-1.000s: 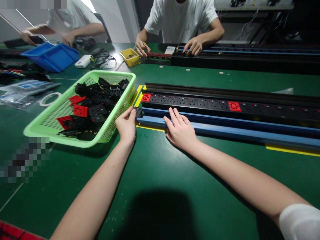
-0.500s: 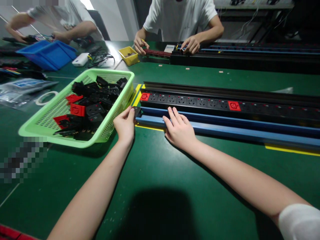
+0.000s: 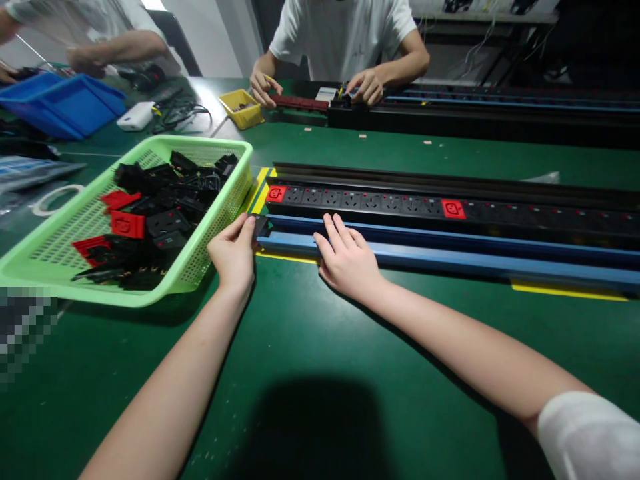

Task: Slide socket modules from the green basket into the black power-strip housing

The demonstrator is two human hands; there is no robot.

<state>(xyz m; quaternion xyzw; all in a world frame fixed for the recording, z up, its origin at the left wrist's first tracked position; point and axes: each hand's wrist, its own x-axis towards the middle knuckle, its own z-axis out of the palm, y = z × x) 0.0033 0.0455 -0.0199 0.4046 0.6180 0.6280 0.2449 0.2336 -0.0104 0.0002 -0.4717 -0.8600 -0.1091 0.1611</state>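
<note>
Where the left hand (image 3: 234, 252) pinches: a small black block (image 3: 261, 227), narrowly held between thumb and fingertips, at the left end of the blue rail (image 3: 425, 255); whether it is fully inside the channel, I cannot tell.
Right hand (image 3: 349, 259): palm down, fingers stretched out and slightly spread, laid over the near edge of the blue rail, gripping nothing.
Blue rail: a long open channel lying flat on the green table (image 3: 300, 333), running out of view at the right.
Socket strip (image 3: 370, 202): just beyond the blue rail and alongside it, a dark housing filled with a row of black sockets and two visible red ones, one at the left end, one further along.
Green basket (image 3: 205, 253): left of the rail, near the left hand, with perforated walls; black parts (image 3: 165, 227) and a few red parts (image 3: 127, 225) are heaped loosely in it, mostly towards its right and far sides, while some of its floor shows at the left.
Yellow tray (image 3: 250, 120): beyond the basket, holding a few small pieces too tiny to identify.
Blue bin (image 3: 97, 110): at the far left, contents hidden by its walls.
White ring (image 3: 39, 205): flat on the table, left of the basket.
Person across the table (image 3: 345, 40): one hand at a dark red strip (image 3: 300, 103), the other at dark parts near it.
</note>
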